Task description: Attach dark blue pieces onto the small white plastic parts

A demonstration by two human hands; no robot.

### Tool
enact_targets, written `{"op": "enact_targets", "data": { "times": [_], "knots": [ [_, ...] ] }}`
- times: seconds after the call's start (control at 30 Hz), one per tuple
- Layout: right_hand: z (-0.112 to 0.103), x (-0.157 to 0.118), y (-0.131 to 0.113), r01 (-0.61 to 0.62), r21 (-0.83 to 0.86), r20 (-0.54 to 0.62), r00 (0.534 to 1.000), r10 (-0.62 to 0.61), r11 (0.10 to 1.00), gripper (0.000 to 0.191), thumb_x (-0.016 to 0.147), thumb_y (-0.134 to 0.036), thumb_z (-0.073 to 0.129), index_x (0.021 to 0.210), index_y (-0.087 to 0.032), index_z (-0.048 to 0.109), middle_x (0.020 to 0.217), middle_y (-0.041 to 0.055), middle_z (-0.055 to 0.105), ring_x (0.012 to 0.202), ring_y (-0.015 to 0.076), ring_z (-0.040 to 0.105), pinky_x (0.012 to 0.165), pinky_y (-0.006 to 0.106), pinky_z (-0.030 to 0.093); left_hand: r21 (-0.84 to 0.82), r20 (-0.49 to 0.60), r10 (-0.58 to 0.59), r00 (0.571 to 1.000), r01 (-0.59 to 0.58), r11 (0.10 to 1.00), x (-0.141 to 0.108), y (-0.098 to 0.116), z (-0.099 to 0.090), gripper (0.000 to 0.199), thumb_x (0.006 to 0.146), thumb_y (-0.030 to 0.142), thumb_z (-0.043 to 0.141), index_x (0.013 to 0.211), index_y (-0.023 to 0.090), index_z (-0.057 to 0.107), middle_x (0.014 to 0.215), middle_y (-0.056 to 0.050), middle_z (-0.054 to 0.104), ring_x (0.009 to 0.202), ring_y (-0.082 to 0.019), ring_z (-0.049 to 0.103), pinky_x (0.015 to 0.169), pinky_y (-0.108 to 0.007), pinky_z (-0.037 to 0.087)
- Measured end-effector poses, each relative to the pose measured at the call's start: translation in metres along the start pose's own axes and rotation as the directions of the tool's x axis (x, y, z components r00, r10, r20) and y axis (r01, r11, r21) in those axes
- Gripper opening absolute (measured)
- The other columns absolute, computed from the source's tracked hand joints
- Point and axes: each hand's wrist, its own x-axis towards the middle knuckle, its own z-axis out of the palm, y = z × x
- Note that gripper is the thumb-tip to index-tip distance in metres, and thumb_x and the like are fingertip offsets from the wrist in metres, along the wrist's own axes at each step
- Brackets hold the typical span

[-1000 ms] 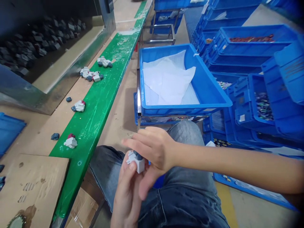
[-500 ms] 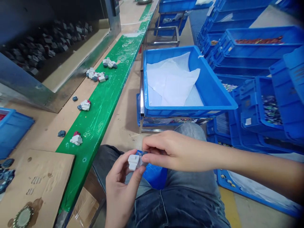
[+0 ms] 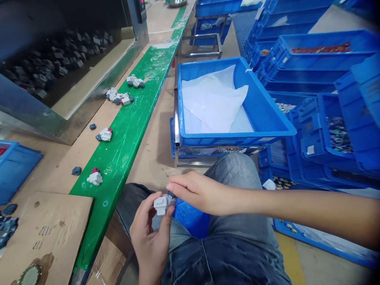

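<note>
Above my lap, my left hand grips a small white blocky plastic part between thumb and fingers. My right hand is closed in a pinch on a small dark grey piece at the far right end of the white part. The two pieces touch; whether they are joined I cannot tell. On the green strip to the left lie several similar white parts with dark and red pieces, the nearest a white part. A loose dark piece lies beside the strip.
A blue bin with white sheets stands ahead on a metal frame. Stacked blue crates fill the right side. At left, a dark metal-framed box holds many parts. Cardboard lies near left, with dark pieces beside it.
My left hand has shifted slightly left with the white part. My right hand has moved up and left, and the dark piece between its fingers now shows more clearly.
</note>
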Motion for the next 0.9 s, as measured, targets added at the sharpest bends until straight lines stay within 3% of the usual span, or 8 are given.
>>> {"op": "enact_targets", "data": {
  "times": [0.23,0.43,0.5,0.6,0.67,0.73,0.83,0.9],
  "knots": [
    [-0.011,-0.002,0.002,0.136,-0.055,0.07,0.989,-0.132,0.989,0.031,0.09,-0.038,0.047,0.069,-0.016,0.042,0.059,-0.0046,0.042,0.053,0.0086,0.041,0.048,0.023,0.023,0.024,0.018,0.065,0.998,-0.066,0.998,0.002,-0.001,-0.002,0.027,0.07,0.019,0.069,0.095,0.026,0.064,0.088,0.0,0.066,0.08,-0.012,0.061,0.07,-0.017,0.048],
    [-0.018,-0.006,-0.001,0.292,-0.09,0.205,0.941,-0.27,0.952,0.025,0.09,-0.032,0.049,0.071,-0.015,0.047,0.062,-0.0037,0.044,0.058,0.0097,0.045,0.053,0.023,0.03,0.007,0.199,0.065,0.978,-0.068,0.998,0.005,0.005,-0.006,0.026,0.07,0.019,0.068,0.095,0.024,0.062,0.085,-0.001,0.067,0.075,-0.012,0.062,0.065,-0.016,0.05],
    [-0.019,-0.007,-0.003,0.291,-0.076,0.238,0.934,-0.266,0.954,0.021,0.09,-0.028,0.049,0.074,-0.015,0.049,0.063,-0.003,0.047,0.059,0.0096,0.047,0.054,0.022,0.032,-0.038,0.242,0.007,0.97,0.002,0.999,0.005,0.004,-0.006,0.023,0.071,0.021,0.068,0.093,0.023,0.061,0.079,-0.001,0.067,0.071,-0.012,0.062,0.063,-0.017,0.05],
    [-0.017,-0.007,-0.001,0.217,-0.087,0.227,0.955,-0.193,0.972,0.023,0.092,-0.031,0.045,0.077,-0.015,0.053,0.063,-0.002,0.051,0.06,0.0105,0.049,0.054,0.023,0.033,-0.158,0.236,-0.206,0.95,0.247,0.956,0.004,0.0,-0.003,0.023,0.072,0.029,0.068,0.091,0.02,0.059,0.061,0.001,0.062,0.052,-0.01,0.057,0.048,-0.016,0.046],
    [-0.011,-0.008,0.004,0.163,-0.105,0.158,0.977,-0.146,0.981,0.026,0.09,-0.038,0.045,0.08,-0.016,0.054,0.065,-0.0018,0.053,0.061,0.0116,0.05,0.054,0.023,0.034,-0.255,0.222,-0.369,0.902,0.419,0.871,0.002,-0.003,0.0,0.031,0.074,0.042,0.063,0.094,0.018,0.056,0.057,0.002,0.06,0.042,-0.008,0.049,0.039,-0.016,0.039],
    [-0.001,-0.011,0.011,0.16,-0.113,0.087,0.985,-0.15,0.981,0.027,0.084,-0.044,0.054,0.087,-0.017,0.053,0.075,-0.0013,0.057,0.068,0.0129,0.053,0.056,0.023,0.036,-0.337,0.23,-0.496,0.837,0.547,0.766,0.001,-0.003,0.004,0.04,0.078,0.052,0.053,0.1,0.018,0.054,0.062,0.001,0.06,0.044,-0.008,0.046,0.039,-0.016,0.037],
    [0.017,-0.016,0.02,0.208,-0.188,0.039,0.978,-0.205,0.96,0.047,0.073,-0.049,0.065,0.105,-0.019,0.05,0.09,0.0016,0.057,0.08,0.017,0.055,0.063,0.026,0.039,-0.359,0.255,-0.604,0.755,0.654,0.666,0.0,0.0,0.008,0.047,0.083,0.057,0.041,0.11,0.02,0.051,0.066,0.001,0.058,0.047,-0.008,0.045,0.041,-0.017,0.037],
    [0.026,-0.019,0.025,0.23,-0.246,0.008,0.972,-0.235,0.942,0.055,0.073,-0.051,0.064,0.114,-0.018,0.047,0.096,0.0048,0.056,0.083,0.0191,0.055,0.064,0.029,0.041,-0.326,0.262,-0.605,0.751,0.659,0.677,0.0,0.004,0.009,0.052,0.082,0.059,0.038,0.115,0.02,0.049,0.064,0.0,0.057,0.047,-0.009,0.045,0.039,-0.018,0.035]
  ]
}}
